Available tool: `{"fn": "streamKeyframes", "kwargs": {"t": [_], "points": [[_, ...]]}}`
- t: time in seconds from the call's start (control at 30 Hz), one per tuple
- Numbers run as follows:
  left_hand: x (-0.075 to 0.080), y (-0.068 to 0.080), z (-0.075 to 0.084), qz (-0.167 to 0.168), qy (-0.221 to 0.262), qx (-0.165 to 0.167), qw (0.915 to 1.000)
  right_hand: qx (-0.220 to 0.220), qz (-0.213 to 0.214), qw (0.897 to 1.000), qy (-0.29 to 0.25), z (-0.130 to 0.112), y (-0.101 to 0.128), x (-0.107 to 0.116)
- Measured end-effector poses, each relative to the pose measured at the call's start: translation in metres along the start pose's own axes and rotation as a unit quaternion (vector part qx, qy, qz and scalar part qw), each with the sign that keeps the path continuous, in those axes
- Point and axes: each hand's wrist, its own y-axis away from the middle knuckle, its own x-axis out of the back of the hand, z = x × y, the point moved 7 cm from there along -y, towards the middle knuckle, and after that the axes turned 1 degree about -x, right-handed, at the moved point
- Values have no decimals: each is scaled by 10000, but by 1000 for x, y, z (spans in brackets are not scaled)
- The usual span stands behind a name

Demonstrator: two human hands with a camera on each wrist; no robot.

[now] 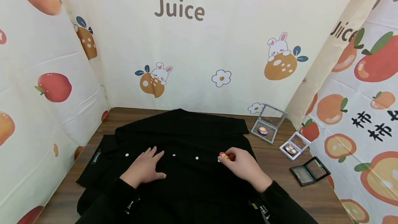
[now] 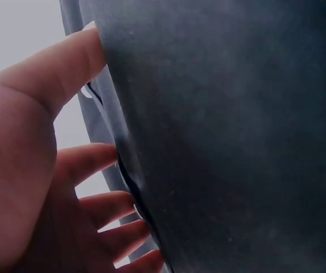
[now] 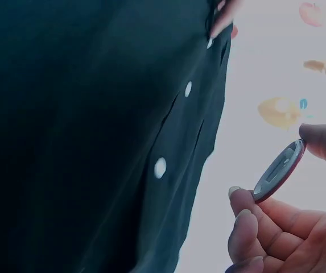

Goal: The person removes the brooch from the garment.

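Note:
A black shirt [image 1: 183, 125] with white buttons [image 1: 197, 158] lies spread out, its button row running across. My left hand [image 1: 145, 167] rests on the shirt left of the middle, fingers spread; the left wrist view shows its fingertips [image 2: 107, 202] touching the cloth along the button edge. Between thumb and fingers, my right hand [image 1: 244, 167] pinches a round pin badge [image 1: 224, 155] over the right part of the button row. Its face is red and yellow. The right wrist view shows the metal back of the badge [image 3: 279, 172], held tilted, apart from the cloth.
On the wooden table [image 1: 273, 168] at right stand three opened cases: a grey one [image 1: 271, 137] with a purple badge [image 1: 263, 130], a white one [image 1: 296, 156] with another badge [image 1: 290, 149], and a black one [image 1: 306, 179]. Fruit-printed curtains [image 1: 199, 51] enclose the back and sides.

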Motion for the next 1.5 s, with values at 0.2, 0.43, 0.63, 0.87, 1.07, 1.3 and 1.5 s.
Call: {"fn": "streamKeyframes", "kwargs": {"t": [0.2, 0.43, 0.63, 0.87, 1.07, 1.3, 1.5], "points": [[3, 2, 3, -6, -61, -26, 10000, -358, 269, 9988, 173, 37, 11, 22], [2, 1, 6, -97, -113, -64, 9999, -894, 726, 9907, 728, 87, 28, 55], [4, 1, 10, -65, -166, -109, 9998, -1592, 739, 9785, 1085, 136, 44, 76], [4, 4, 11, -119, -266, -110, 9995, -2909, 709, 9429, 1457, 193, 67, 98], [4, 3, 10, -90, -255, -98, 9996, -3371, 567, 9237, 1731, 221, 75, 104], [3, 3, 6, -62, -110, -2, 9999, -3459, 390, 9179, 1905, 237, 73, 104], [0, 3, 2, -84, -141, 104, 9998, -3634, 161, 9109, 1951, 243, 71, 99]]}}
